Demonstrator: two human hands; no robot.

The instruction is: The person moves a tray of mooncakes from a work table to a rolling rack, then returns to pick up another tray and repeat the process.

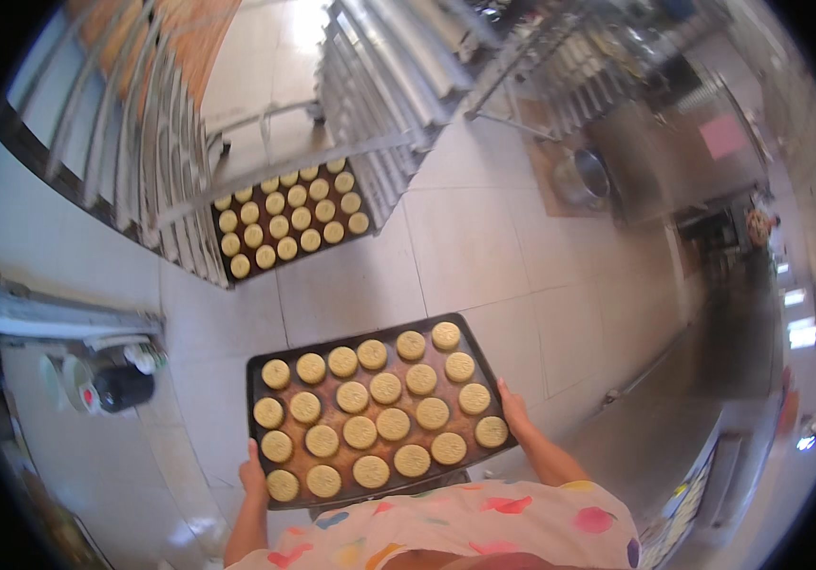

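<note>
A dark baking tray (329,413) lies roughly level in front of my body, its near edge by my patterned top. Rows of round, pale yellow pastries (385,388) sit spaced out on its brown surface. My left hand (252,472) grips the tray's left edge near the front corner, thumb showing at the rim. On the opposite side, my right hand (513,410) is closed on the right edge. The fingers of both hands are mostly hidden at or under the tray.
Ahead on the left stands a metal tray rack (180,204) with many rails. Low inside it rests another tray (295,233) of similar pastries. A metal pot (583,179) stands by a steel worktable (664,157) at far right. A black container (123,388) is at left.
</note>
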